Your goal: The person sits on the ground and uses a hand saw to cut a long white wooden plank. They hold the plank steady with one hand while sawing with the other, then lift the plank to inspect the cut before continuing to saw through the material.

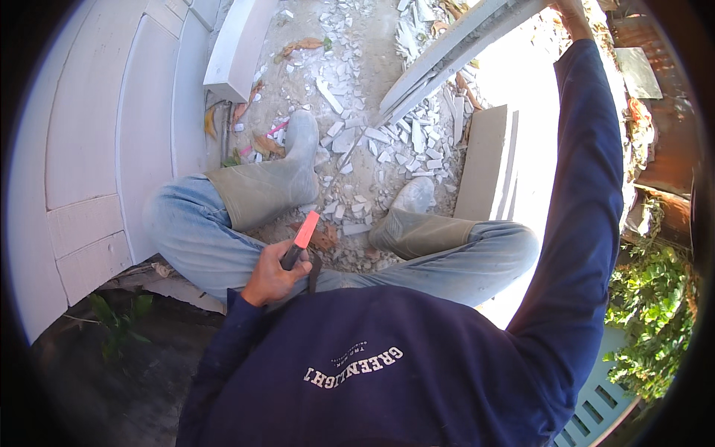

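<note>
The left hand (272, 274) is gripping a red-and-black tool (305, 231), fingers (300, 270) curled round it; the right hand (574, 21) is touching a slanting whitish beam (454, 56), grip unclear; chips (418, 137) are littering the ground (302, 71), suggesting partial progress, the beam seemingly unfinished.

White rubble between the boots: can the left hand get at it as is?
Probably for reach: nothing visible blocks the way from the left hand to the rubble. But its grip is closed on a red-and-black tool, so picking pieces up looks doubtful.
</note>
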### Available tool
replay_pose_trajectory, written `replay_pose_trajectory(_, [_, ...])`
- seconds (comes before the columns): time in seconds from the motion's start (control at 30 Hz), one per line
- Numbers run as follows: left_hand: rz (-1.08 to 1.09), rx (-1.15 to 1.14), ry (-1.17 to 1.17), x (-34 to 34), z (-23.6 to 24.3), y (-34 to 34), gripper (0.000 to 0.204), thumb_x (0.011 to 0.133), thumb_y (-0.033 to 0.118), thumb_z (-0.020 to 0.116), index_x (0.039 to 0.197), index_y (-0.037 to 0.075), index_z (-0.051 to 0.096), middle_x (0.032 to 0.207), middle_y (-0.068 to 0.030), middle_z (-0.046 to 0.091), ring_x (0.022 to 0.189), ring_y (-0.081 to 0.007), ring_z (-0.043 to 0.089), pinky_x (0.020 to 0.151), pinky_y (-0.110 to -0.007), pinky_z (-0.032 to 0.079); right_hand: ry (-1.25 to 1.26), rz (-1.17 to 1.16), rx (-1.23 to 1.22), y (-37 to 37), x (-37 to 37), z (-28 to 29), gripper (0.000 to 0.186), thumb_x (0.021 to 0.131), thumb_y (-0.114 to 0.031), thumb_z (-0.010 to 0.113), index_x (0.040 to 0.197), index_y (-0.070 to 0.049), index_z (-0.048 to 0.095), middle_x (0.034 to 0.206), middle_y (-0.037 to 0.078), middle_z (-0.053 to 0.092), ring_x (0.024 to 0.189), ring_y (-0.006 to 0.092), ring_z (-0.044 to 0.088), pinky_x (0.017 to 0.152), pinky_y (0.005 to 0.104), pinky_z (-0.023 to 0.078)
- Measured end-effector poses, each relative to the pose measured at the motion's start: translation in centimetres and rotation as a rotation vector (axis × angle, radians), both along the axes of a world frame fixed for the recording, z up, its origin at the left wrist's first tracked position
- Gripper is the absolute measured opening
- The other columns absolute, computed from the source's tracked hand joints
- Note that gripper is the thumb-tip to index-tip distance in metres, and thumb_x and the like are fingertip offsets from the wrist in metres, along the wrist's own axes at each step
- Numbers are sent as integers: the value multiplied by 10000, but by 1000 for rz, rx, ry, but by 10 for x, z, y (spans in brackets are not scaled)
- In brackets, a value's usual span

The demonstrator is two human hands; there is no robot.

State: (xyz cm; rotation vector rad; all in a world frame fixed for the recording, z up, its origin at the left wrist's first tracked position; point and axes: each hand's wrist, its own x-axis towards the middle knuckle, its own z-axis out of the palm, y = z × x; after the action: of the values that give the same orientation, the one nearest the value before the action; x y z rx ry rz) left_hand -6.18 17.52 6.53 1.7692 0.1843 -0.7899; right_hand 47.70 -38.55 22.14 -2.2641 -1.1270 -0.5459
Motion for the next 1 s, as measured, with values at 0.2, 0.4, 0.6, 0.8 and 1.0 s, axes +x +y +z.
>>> replay_pose_trajectory(0.2, [26, -148, -115, 7, 49, -6, 159, 910, 125, 761, 952, 24, 647, 817, 9, 614, 773, -81, 541, 726, -281, 464, 195, -153, 146, 12, -18, 3, 392, 1015, -272, 630, 1302, -13, 697, 1193, 115, 736, 1043, 192, 703, 934, 344, 539])
replay_pose_trajectory(0.4, [-13, -153, -126, 21, 63, -17, 154, 940, 137, 738, 961, 18, 644, 748, 4, 601, 724, -85, 535, 698, -289, 462, 374, -242, 333, 18, -12, 3, 400, 977, -326, 678, 1220, -13, 732, 1164, 117, 748, 996, 194, 712, 916, 345, 549])
replay_pose_trajectory(0.6, [-79, -110, -83, 28, 32, -18, 112, 923, 76, 734, 963, 28, 641, 832, 21, 599, 796, -74, 525, 738, -272, 452, 301, -537, 229, 49, -11, 12, 438, 907, -395, 734, 1127, -17, 764, 1057, 116, 764, 953, 201, 719, 882, 335, 555])
replay_pose_trajectory(0.8, [-34, -147, -145, 16, 7, -15, 98, 923, 78, 724, 954, 35, 642, 807, 29, 590, 765, -75, 505, 711, -281, 444, 90, -742, 138, 61, -29, 4, 358, 853, -362, 778, 999, -36, 793, 874, 88, 769, 830, 195, 728, 768, 344, 565])
replay_pose_trajectory(1.0, [-41, -89, -149, 5, 7, -20, 118, 912, 96, 731, 938, 33, 634, 774, 23, 583, 740, -80, 509, 697, -294, 451, -203, -933, 465, 91, -66, -20, 470, 824, -358, 803, 1097, 20, 746, 884, 132, 751, 855, 206, 712, 784, 368, 557])
